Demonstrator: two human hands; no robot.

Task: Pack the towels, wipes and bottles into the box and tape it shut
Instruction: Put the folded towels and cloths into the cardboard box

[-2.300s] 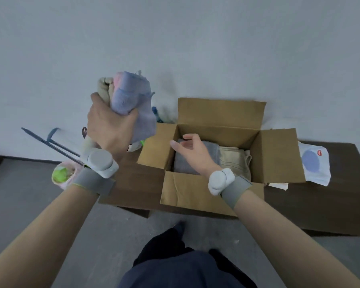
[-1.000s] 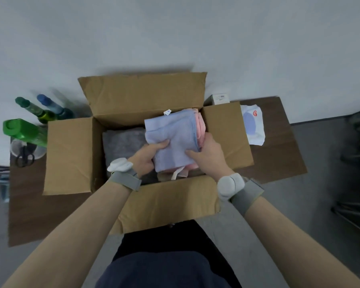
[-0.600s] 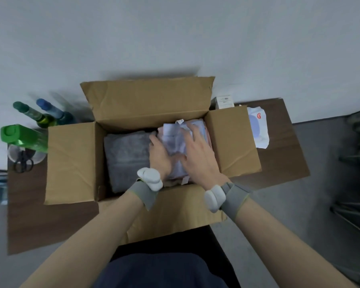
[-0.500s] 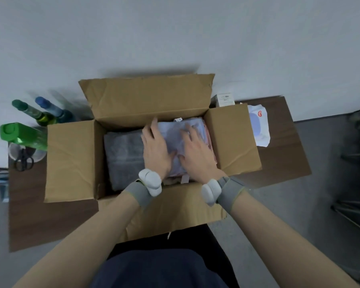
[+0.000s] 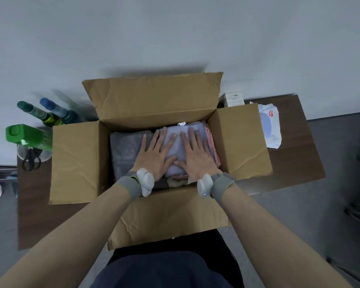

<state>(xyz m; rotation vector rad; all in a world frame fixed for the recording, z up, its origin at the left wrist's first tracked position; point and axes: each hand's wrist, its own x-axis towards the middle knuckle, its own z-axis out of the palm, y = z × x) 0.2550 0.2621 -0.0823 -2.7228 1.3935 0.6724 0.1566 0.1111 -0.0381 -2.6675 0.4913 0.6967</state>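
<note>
The open cardboard box [image 5: 75, 163] sits in front of me with all flaps spread. Inside, a grey towel [image 5: 125, 150] lies on the left and a lilac towel [image 5: 178, 146] tops a pink and beige stack on the right. My left hand [image 5: 154, 157] and my right hand [image 5: 195, 156] lie flat on the lilac towel, fingers spread, holding nothing. A wipes pack [image 5: 269, 125] lies right of the box. A green bottle [image 5: 27, 135], a dark green bottle [image 5: 37, 114] and a blue bottle [image 5: 58, 111] are to the left.
Scissors [image 5: 30, 161] stand in a clear cup beside the green bottle. A small white carton [image 5: 233, 99] is behind the box's right flap. The brown table [image 5: 295, 163] carries everything and meets a white wall. Dark metal legs show at the far right.
The towel stack went from my raised left hand down into the box's right side. Both hands let go of it and now lie flat on top with fingers spread.
</note>
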